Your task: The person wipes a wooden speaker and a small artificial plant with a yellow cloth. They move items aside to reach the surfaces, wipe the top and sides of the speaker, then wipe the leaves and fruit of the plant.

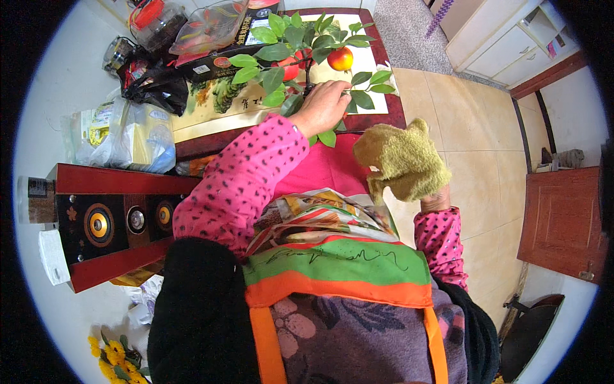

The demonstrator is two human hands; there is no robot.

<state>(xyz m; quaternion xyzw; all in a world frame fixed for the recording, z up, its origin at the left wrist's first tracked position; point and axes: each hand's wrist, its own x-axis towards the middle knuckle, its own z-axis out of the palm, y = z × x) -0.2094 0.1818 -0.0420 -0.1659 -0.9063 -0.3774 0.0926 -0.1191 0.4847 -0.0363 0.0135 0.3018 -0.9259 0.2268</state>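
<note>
Over the table, my left hand [324, 106] is closed on the lower stems of a leafy fruit plant [309, 62], which looks artificial. Its fingertips are partly hidden among the leaves. A red-and-yellow fruit [340, 58] hangs just beyond this hand, with a redder fruit [289, 68] to its left. To the right, past the table's near edge, my right hand [435, 199] holds a bunched olive-yellow cloth [403, 158]. The cloth covers most of that hand, so only its wrist side shows. A gap separates the cloth from the plant.
The dark red table [395, 108] bears a patterned top. On its left are a black box [206, 69], a glass dish [206, 29], a black plastic bag [165, 86] and clear bagged goods [136, 137]. A red-framed speaker [120, 185] stands nearer. Tiled floor [470, 115] lies right.
</note>
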